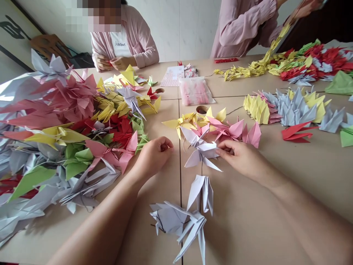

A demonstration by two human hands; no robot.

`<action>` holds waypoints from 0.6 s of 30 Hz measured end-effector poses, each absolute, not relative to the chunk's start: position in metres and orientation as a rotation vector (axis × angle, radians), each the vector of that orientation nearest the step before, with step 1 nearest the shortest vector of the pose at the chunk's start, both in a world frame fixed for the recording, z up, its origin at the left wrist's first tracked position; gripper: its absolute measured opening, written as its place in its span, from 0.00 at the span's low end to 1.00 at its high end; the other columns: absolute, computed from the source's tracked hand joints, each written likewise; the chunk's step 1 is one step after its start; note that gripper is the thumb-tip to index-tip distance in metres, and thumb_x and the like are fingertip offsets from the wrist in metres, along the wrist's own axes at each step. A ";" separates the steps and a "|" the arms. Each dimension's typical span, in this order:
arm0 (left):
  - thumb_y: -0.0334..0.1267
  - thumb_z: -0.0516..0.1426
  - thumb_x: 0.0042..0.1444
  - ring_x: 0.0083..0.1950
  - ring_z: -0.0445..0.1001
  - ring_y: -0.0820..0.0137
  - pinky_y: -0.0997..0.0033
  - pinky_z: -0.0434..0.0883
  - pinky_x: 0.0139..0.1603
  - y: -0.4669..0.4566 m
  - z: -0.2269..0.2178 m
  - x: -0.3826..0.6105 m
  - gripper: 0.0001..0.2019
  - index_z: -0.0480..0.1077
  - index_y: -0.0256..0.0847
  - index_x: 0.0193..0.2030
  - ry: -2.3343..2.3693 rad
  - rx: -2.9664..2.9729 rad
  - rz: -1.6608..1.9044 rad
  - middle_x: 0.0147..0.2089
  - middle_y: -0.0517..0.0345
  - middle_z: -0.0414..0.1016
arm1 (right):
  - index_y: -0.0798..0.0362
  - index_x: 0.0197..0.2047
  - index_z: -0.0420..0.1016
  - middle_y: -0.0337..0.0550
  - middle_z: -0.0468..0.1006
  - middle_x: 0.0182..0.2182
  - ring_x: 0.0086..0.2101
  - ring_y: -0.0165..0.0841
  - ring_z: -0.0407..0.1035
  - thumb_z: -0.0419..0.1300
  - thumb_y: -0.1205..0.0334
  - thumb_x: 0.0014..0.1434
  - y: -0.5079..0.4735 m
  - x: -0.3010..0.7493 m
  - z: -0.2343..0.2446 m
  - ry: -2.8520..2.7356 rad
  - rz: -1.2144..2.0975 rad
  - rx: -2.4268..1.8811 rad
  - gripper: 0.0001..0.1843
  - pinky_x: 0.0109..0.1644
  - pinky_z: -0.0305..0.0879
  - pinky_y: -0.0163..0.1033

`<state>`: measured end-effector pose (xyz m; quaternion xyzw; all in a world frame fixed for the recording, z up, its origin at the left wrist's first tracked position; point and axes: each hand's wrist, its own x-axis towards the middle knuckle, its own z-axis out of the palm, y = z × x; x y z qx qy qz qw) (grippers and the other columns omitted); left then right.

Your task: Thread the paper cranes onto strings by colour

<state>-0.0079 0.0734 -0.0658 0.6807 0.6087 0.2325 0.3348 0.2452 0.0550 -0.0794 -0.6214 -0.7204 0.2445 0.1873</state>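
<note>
My right hand (239, 154) pinches the tip of a pale paper crane (202, 150) strung on dark thread. Curled closed beside the big heap, my left hand (154, 156) hides whatever its fingertips may hold. Below the pinched crane, more pale folded cranes (201, 189) hang along the same thread and lie on the table towards me. Just beyond it are pink cranes (228, 129) and yellow cranes (190, 119), close to my right fingertips.
A tall heap of strung cranes (68, 99) covers the left side. Crane rows (295, 105) and a red crane (299, 133) lie right. A plastic packet (195, 91) and tape roll (202, 109) sit mid-table. One person (125, 40) sits opposite; another (242, 27) lifts a yellow string.
</note>
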 end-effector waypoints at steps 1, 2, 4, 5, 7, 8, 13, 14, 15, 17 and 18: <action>0.38 0.55 0.53 0.26 0.61 0.76 0.75 0.57 0.26 0.071 -0.064 -0.006 0.05 0.68 0.39 0.31 1.570 1.769 0.667 0.26 0.63 0.67 | 0.51 0.35 0.73 0.42 0.77 0.31 0.26 0.32 0.68 0.54 0.56 0.60 0.054 0.244 -0.078 -2.032 0.615 -1.737 0.10 0.30 0.60 0.37; 0.39 0.55 0.53 0.26 0.61 0.76 0.76 0.58 0.27 0.068 -0.062 -0.004 0.05 0.67 0.40 0.32 1.531 1.759 0.748 0.27 0.63 0.67 | 0.51 0.39 0.73 0.44 0.77 0.37 0.28 0.33 0.69 0.54 0.57 0.60 0.052 0.243 -0.075 -2.031 0.523 -1.720 0.09 0.32 0.61 0.38; 0.40 0.56 0.55 0.28 0.61 0.76 0.76 0.59 0.28 0.061 -0.056 -0.001 0.07 0.64 0.40 0.31 1.381 1.725 0.902 0.28 0.62 0.65 | 0.51 0.43 0.72 0.47 0.74 0.44 0.32 0.35 0.70 0.54 0.58 0.60 0.046 0.240 -0.066 -1.997 0.332 -1.678 0.11 0.35 0.62 0.39; 0.41 0.56 0.55 0.28 0.61 0.76 0.76 0.59 0.28 0.057 -0.053 0.000 0.09 0.63 0.40 0.31 1.285 1.696 0.927 0.28 0.63 0.65 | 0.51 0.42 0.72 0.48 0.74 0.44 0.32 0.35 0.70 0.54 0.59 0.60 0.043 0.239 -0.061 -1.971 0.288 -1.654 0.10 0.35 0.62 0.39; 0.45 0.57 0.55 0.26 0.60 0.77 0.77 0.59 0.26 0.051 -0.046 0.001 0.12 0.63 0.40 0.30 1.114 1.657 0.810 0.26 0.64 0.63 | 0.51 0.35 0.71 0.45 0.75 0.35 0.29 0.32 0.67 0.54 0.56 0.60 0.036 0.238 -0.050 -1.967 0.451 -1.591 0.09 0.32 0.61 0.37; 0.47 0.57 0.55 0.25 0.59 0.77 0.77 0.58 0.25 0.049 -0.043 0.001 0.13 0.63 0.39 0.29 1.044 1.666 0.686 0.25 0.64 0.62 | 0.50 0.32 0.70 0.41 0.74 0.29 0.26 0.30 0.65 0.55 0.53 0.60 0.033 0.239 -0.046 -2.017 0.687 -1.566 0.11 0.29 0.59 0.36; 0.52 0.61 0.48 0.25 0.58 0.77 0.77 0.54 0.23 0.045 -0.042 0.005 0.17 0.67 0.39 0.27 0.901 1.903 0.141 0.23 0.65 0.63 | 0.51 0.24 0.70 0.35 0.68 0.18 0.20 0.26 0.57 0.61 0.44 0.52 0.023 0.237 -0.045 -2.345 1.417 -1.471 0.19 0.21 0.48 0.33; 0.52 0.61 0.47 0.24 0.58 0.77 0.77 0.53 0.23 0.045 -0.044 0.006 0.17 0.67 0.39 0.27 0.909 1.939 0.108 0.23 0.66 0.63 | 0.52 0.24 0.70 0.36 0.68 0.19 0.21 0.26 0.58 0.62 0.46 0.52 0.023 0.235 -0.049 -2.392 1.359 -1.467 0.18 0.22 0.48 0.33; 0.51 0.62 0.47 0.25 0.58 0.77 0.77 0.53 0.23 0.045 -0.046 0.007 0.17 0.67 0.39 0.27 0.914 1.961 0.088 0.23 0.66 0.63 | 0.52 0.24 0.70 0.36 0.70 0.20 0.21 0.27 0.59 0.62 0.49 0.53 0.022 0.233 -0.052 -2.437 1.302 -1.451 0.15 0.23 0.48 0.33; 0.47 0.61 0.48 0.25 0.59 0.77 0.78 0.53 0.23 0.044 -0.049 0.010 0.13 0.68 0.40 0.29 0.917 1.977 0.078 0.24 0.66 0.64 | 0.52 0.25 0.71 0.37 0.71 0.22 0.23 0.28 0.61 0.59 0.59 0.55 0.023 0.230 -0.057 -2.509 1.250 -1.408 0.09 0.24 0.48 0.34; 0.44 0.60 0.49 0.25 0.59 0.78 0.78 0.54 0.24 0.043 -0.050 0.011 0.10 0.68 0.40 0.30 0.920 1.985 0.090 0.25 0.66 0.65 | 0.51 0.26 0.71 0.36 0.72 0.22 0.24 0.28 0.61 0.57 0.63 0.55 0.023 0.229 -0.059 -2.517 1.230 -1.405 0.07 0.25 0.49 0.34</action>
